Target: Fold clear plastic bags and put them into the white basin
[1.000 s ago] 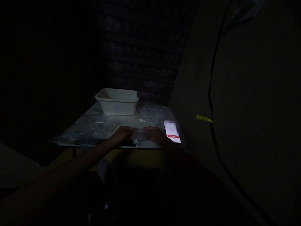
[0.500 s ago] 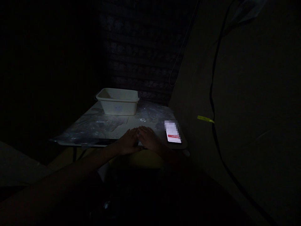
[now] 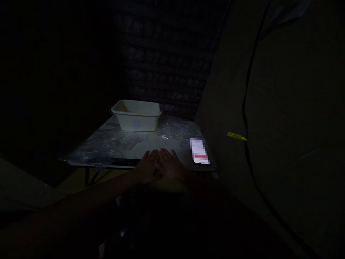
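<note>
My left hand [image 3: 147, 168] is stretched out over the near edge of the table [image 3: 140, 144], back of the hand up and fingers extended. Beside it, my right hand [image 3: 170, 166] lies spread the same way, and the two meet or overlap at the thumbs and index fingers. I see nothing held in either hand. To the right of my right hand lies a phone [image 3: 199, 151] with a lit, partly blurred screen. Farther back stands a cream plastic basin [image 3: 138, 121] with dark handles at its ends.
Clear plastic film [image 3: 107, 144] covers the table's left side, and more lies at the back right. A dark cable [image 3: 245, 108] with a yellow tag [image 3: 236, 136] hangs along the right wall. The surroundings are very dark.
My hands have drawn slightly back towards me, and their fingers have straightened and spread. The view has shifted a little; basin and phone stay in place on the table.
</note>
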Tool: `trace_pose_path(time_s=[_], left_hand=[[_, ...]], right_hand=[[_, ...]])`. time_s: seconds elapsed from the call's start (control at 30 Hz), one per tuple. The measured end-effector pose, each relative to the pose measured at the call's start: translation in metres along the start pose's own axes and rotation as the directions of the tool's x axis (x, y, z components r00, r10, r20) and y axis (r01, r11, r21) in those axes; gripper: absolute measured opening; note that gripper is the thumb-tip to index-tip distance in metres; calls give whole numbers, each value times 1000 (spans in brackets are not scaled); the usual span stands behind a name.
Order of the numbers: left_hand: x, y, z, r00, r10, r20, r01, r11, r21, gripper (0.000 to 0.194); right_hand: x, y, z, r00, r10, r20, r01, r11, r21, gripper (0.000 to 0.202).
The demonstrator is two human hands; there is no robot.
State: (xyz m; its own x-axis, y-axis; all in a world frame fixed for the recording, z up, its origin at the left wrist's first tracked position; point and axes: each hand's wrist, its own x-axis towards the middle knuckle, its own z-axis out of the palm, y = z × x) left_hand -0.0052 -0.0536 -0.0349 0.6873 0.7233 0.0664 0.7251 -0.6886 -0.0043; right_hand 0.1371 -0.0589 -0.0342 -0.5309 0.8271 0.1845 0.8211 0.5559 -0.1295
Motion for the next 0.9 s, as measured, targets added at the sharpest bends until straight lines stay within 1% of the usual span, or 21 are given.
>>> trace_pose_path(time_s=[0.1,0.17,0.27,0.33,0.43,0.5,0.57,0.63,0.7,0.77,0.8,0.83,0.9], left_hand=[[0,0,2,1000,-6,-10,6,1000,19,73],[-1,1,2,1000,-16,-22,17,999,40,68],[-2,4,-2,998,-38,-47,42,995,88,55],[-3,6,-7,998,-31,-63,39,991,127,43],[-8,6,-18,997,55,-59,-46,989,143,30],[-11,3,-25,993,106,-56,-99,989,113,26],[-12,-2,-33,992,100,-74,-96,994,57,23],[-12,-7,-39,995,72,-68,-75,997,-35,26],[-9,-11,-44,996,87,-15,-88,978,-190,28],[-4,-16,-49,993,110,37,-89,925,-370,29],[-1,-20,-52,993,106,49,-73,890,-451,30],[2,-23,-54,995,84,55,-44,853,-519,30],[8,-32,-58,998,7,63,34,786,-618,31]], right_hand=[[0,-1,0,1000,7,12,-7,1000,-1,59],[1,-1,-3,999,11,31,-12,1000,13,59],[1,3,-10,997,-12,75,7,998,59,57],[2,8,-16,996,-15,91,7,996,86,57],[-1,19,-25,996,7,90,-17,994,110,62],[-5,23,-31,996,-12,93,-1,991,132,67],[-9,22,-34,995,-53,86,38,986,162,71],[-11,18,-37,995,-82,50,71,978,195,72],[-8,12,-38,997,-74,6,70,963,261,60],[-2,8,-39,999,-17,-31,28,923,384,38],[2,7,-40,999,25,-39,-4,888,459,28],[7,7,-41,997,70,-39,-38,847,531,22],[16,10,-43,988,151,-34,-95,763,639,17]])
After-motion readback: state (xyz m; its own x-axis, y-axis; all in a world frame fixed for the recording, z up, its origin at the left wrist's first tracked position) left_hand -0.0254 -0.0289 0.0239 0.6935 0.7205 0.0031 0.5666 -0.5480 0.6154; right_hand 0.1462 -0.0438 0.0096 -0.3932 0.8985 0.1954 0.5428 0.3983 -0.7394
